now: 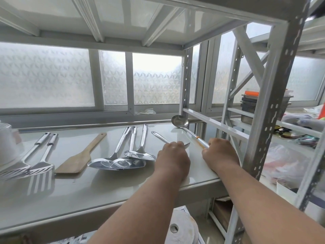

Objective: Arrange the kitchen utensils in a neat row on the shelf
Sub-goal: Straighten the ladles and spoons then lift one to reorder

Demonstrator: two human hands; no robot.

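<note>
— Holding two pieces at once, at the right end of the shelf [105, 191]. My left hand [173, 155] is curled down over the small spoon [161, 137], fingers closed around its bowl end while the handle points away toward the back. My right hand [220, 154] is fisted around the near end of the long ladle [186, 128], just below its orange band; the cup sits far back, close to the rear rail.

— So which step is this?

— By my reckoning, the last two pieces to be lined up. Everything to the left already lies handle-away: two slotted turners [37, 155], the wooden spatula [80, 155], then three steel spoons [130, 152] with bowls overlapping.

— What does the next move call for?

— Swinging both handles parallel to the others, I think. The ladle lies on a slant, cup angled left; the spoon slants too.

— Anything in the way?

— The shelf upright [270, 103] and cross rail [216, 125] stand just beside my right hand, so the ladle has little room on that side. The overlapped spoons lie near my left hand, and a nudge could scatter them. A white container [8, 143] sits at the far left, well apart.
</note>
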